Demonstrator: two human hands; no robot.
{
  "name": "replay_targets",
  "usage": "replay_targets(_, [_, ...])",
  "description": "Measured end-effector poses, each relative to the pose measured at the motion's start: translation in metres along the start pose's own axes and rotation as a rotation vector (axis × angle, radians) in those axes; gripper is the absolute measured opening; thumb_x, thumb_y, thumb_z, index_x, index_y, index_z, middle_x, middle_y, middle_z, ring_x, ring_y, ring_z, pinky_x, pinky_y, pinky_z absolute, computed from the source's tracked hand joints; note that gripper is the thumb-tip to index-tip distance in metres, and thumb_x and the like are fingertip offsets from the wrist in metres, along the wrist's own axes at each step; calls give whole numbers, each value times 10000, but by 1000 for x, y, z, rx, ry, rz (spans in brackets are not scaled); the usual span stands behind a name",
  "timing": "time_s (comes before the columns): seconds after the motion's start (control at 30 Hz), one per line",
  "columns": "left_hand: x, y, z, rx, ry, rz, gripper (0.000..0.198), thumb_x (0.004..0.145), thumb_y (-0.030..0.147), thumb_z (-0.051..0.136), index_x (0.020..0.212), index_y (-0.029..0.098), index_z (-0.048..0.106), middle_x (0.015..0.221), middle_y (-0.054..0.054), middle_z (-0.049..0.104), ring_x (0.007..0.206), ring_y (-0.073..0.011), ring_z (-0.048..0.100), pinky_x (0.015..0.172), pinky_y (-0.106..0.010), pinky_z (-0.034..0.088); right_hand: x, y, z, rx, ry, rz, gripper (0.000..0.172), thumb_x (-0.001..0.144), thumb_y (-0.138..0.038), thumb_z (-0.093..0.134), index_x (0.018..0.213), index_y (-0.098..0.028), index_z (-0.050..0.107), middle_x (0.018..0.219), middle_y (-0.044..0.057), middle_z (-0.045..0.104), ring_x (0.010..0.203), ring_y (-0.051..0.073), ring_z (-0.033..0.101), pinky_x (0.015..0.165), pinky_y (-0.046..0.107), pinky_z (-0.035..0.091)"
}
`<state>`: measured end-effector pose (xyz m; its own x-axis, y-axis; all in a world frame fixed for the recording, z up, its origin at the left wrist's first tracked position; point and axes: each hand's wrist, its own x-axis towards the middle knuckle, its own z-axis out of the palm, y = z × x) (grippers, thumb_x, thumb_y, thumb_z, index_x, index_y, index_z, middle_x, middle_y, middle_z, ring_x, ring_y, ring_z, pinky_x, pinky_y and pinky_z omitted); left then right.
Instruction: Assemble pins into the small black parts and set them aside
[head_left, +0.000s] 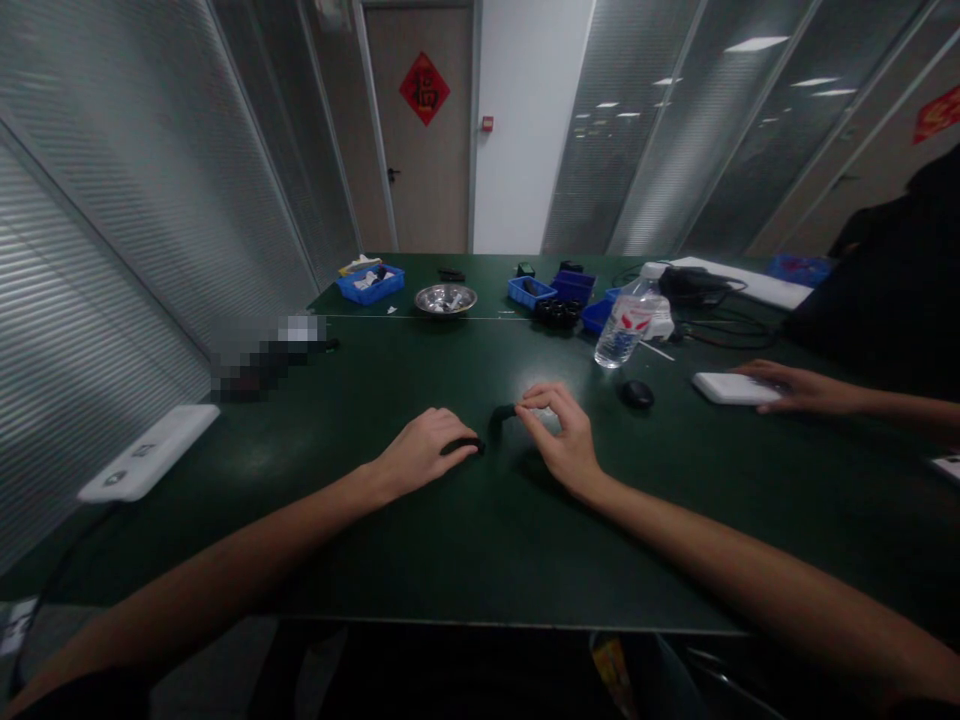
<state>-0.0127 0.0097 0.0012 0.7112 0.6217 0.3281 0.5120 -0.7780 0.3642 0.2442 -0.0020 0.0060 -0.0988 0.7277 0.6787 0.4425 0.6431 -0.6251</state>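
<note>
Low over the green table [315,560], my left hand [420,455] is closed around a small black curved piece [463,444], its palm turned down. My right hand [564,440] pinches the end of another small dark curved piece [501,413] between thumb and fingertips, with the remaining fingers bent above. The two pieces are close to each other but look apart. They are too dark and small for me to tell their exact kind. A black computer mouse [637,394] lies to the right of my right hand.
Beyond my hands stand a metal bowl [445,301], blue trays [372,285] and a water bottle [628,318]. A white power strip [148,453] lies at left. At right, another person's hand [802,386] touches a white flat box [731,388]. Cables [720,335] lie behind.
</note>
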Motion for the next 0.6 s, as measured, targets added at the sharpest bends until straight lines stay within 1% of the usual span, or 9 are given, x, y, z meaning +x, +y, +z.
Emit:
replay_targets(0.17, [-3, -6, -4, -12, -25, -29, 290, 1025, 292, 537, 1291, 253, 646, 1196, -57, 683, 1091, -204, 626, 948, -363, 506, 0, 0, -1, 7, -8, -1, 104, 968, -311, 614, 926, -238, 674, 1016, 81, 650, 1011, 257, 615, 914, 445, 504])
replay_targets(0.23, [-7, -15, -9, -25, -44, -61, 307, 1023, 299, 535, 1311, 253, 630, 1231, -60, 666, 1112, -204, 621, 944, -354, 515, 0, 1, -2, 15, -7, -11, 94, 967, -300, 617, 925, -237, 673, 1019, 77, 647, 1006, 252, 616, 913, 442, 503])
replay_targets(0.3, [-11, -29, -17, -17, -66, -110, 327, 1022, 312, 526, 1329, 245, 619, 1253, -68, 655, 1127, -209, 618, 945, -358, 519, 0, 2, -3, 19, -6, -14, 90, 967, -297, 616, 929, -237, 671, 1025, 76, 646, 1004, 249, 615, 915, 442, 501])
replay_targets(0.37, [-19, -50, -30, 4, -72, -184, 345, 1019, 337, 514, 1331, 237, 621, 1258, -74, 652, 1130, -220, 619, 950, -376, 517, -1, 2, -5, 20, -5, -10, 94, 970, -300, 612, 931, -236, 668, 1026, 76, 647, 1000, 248, 615, 912, 441, 502])
replay_targets(0.43, [-31, -76, -45, 6, -58, -293, 365, 1010, 373, 509, 1326, 234, 629, 1271, -76, 651, 1132, -233, 624, 954, -393, 516, -1, 2, -6, 22, -9, -10, 96, 971, -302, 609, 929, -234, 663, 1020, 77, 647, 996, 247, 615, 908, 435, 502])
replay_targets(0.53, [-57, -123, -73, 15, 10, -507, 412, 976, 443, 532, 1303, 224, 656, 1296, -87, 656, 1134, -264, 629, 952, -401, 516, -1, 2, -6, 27, -13, -18, 91, 970, -295, 611, 925, -230, 657, 1016, 75, 647, 991, 242, 618, 903, 423, 500])
replay_targets(0.6, [-77, -156, -91, 95, 76, -638, 452, 920, 483, 591, 1259, 200, 688, 1257, -98, 680, 1075, -285, 644, 938, -416, 514, -1, 1, -6, 30, -11, -21, 88, 969, -291, 612, 922, -229, 655, 1016, 75, 647, 988, 241, 619, 901, 422, 499])
